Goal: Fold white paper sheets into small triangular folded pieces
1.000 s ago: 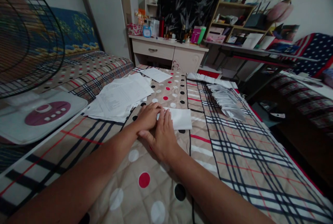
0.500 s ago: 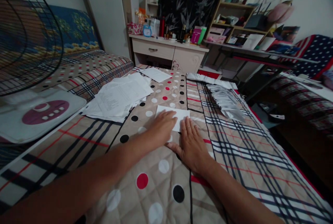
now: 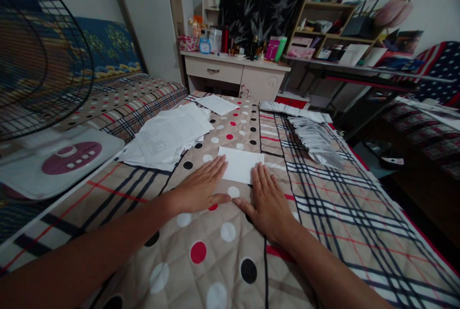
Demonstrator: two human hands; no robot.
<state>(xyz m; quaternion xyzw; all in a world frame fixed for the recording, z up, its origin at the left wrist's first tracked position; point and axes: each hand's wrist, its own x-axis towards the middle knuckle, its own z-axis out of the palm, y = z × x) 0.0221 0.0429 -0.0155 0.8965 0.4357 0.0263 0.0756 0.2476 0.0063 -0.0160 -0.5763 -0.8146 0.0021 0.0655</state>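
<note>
A folded white paper (image 3: 240,163) lies flat on the quilted, dotted and plaid bedcover (image 3: 223,251). My left hand (image 3: 200,187) rests palm down at the paper's near left corner, fingers stretched out and touching its edge. My right hand (image 3: 268,200) lies flat beside it, fingers spread, fingertips at the paper's near right corner. Neither hand holds anything.
A loose pile of printed sheets (image 3: 168,135) lies to the left, one more sheet (image 3: 216,104) behind it. A fanned row of folded papers (image 3: 313,134) runs along the right. A fan (image 3: 39,60) and its base (image 3: 57,161) stand at left. A cluttered dresser (image 3: 235,69) and shelves (image 3: 332,26) are behind.
Both hands slid off the top of the paper toward me and spread apart; they now lie flat at its near corners, and the whole paper shows.
</note>
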